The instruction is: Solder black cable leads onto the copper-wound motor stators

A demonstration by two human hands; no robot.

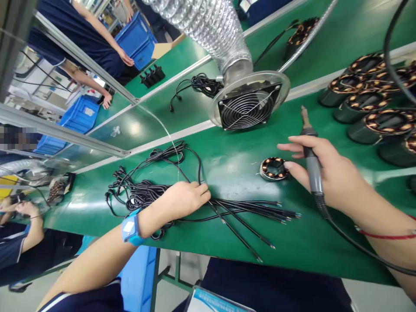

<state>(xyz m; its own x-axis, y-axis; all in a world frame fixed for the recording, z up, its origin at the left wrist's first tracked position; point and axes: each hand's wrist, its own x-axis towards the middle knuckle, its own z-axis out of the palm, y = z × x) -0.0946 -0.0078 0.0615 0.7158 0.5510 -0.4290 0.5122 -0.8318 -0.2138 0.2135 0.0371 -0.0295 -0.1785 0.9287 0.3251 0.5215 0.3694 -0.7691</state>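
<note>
My left hand (183,200) is closed on a black cable (199,167), above a bundle of similar black cables (146,193) lying on the green bench. Their stripped ends (287,214) fan out to the right of that hand, showing small coloured wires. In my right hand (339,173) is a soldering iron (314,173), its tip pointing up and away from me. My right thumb and fingers reach toward a small round motor stator (274,169) with copper windings, which sits on the bench. Whether the thumb touches it, I cannot tell.
A fume extractor fan (248,108) on a silver duct (208,30) hangs behind the stator. Several larger stators (380,125) crowd the right side. The iron's cord (357,247) runs across my right forearm. Co-workers' hands (125,58) and blue bins (79,115) are beyond the left.
</note>
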